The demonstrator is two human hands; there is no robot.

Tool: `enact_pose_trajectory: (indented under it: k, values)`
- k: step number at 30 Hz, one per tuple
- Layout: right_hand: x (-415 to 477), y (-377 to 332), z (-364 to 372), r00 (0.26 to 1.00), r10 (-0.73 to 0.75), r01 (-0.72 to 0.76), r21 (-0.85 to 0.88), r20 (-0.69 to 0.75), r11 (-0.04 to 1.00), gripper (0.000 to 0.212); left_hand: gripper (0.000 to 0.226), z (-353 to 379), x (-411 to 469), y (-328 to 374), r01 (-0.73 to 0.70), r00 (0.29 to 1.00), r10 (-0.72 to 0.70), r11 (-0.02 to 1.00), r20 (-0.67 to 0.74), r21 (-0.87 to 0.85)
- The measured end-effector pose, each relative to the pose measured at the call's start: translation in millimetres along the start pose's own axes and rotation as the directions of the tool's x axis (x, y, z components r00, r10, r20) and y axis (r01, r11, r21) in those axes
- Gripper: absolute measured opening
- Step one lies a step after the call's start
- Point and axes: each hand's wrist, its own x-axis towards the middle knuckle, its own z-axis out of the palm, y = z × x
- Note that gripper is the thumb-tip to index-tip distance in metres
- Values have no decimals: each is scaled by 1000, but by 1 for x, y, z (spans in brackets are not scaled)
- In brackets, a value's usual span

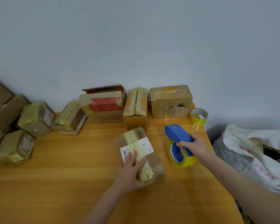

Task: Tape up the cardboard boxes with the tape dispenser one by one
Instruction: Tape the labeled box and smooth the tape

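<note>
Left hand on box, mid table

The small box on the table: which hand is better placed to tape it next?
Right. The right hand grips the blue tape dispenser just beside the small box, while the left hand holds that box steady on the table.

The left grip holds a taped box — right grip, the tape dispenser.

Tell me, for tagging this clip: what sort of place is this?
Probably a parcel-packing desk: taped cardboard boxes along the wall, a shipping-labelled box under the left hand, a tape dispenser in the right hand.
</note>
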Motion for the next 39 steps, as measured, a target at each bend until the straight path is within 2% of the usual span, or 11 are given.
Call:
enact_pose_trajectory:
  k: [2, 4, 7, 9, 11, 16, 22, 27, 32, 37, 39]
  values:
    - [-1, -7, -1, 1000, -22, 22, -9, -3, 1000, 50, 94, -8, 2, -6, -124, 991, 122, 991, 54, 43]
    - [-2, -10, -3, 999, -45, 45, -14, -13, 999, 50, 89, -17, 7, -9, -184, 982, 182, 982, 42, 48]
    - [-5, -12, -3, 997, -66, 66, -2, -47, 998, 49, 78, -19, 11, -3, -63, 987, 54, 996, -148, -57]
    - [-7, -8, -2, 994, -64, 65, 12, -83, 998, 48, 81, -13, 12, 5, 3, 981, 4, 999, -193, 33]
    - [-9, -6, 0, 992, -67, 70, 17, -108, 997, 46, 89, -5, 15, 16, -20, 989, 37, 992, -144, 122]
    - [-9, -4, 4, 988, -68, 72, 24, -137, 997, 47, 83, 1, 32, 18, -35, 989, 61, 981, -132, 192]
    - [-12, -13, 0, 980, -106, 109, 6, -169, 994, 48, 97, 0, 32, 12, -123, 986, 148, 955, -73, 271]
    - [-14, -27, -7, 984, -138, 137, -24, -111, 990, 45, 99, -3, 39, 12, -173, 981, 189, 949, -36, 264]
    - [-20, -50, -22, 985, -169, 169, -13, -25, 986, 52, 109, -3, 41, 9, -196, 978, 210, 939, -18, 284]
    - [-26, -56, -20, 978, -194, 196, -22, 82, 980, 47, 96, -15, 48, 20, -178, 983, 185, 947, -1, 267]
    - [-28, -55, -16, 976, -191, 195, -25, 108, 981, 49, 79, -16, 48, 21, -161, 985, 171, 958, -23, 235]
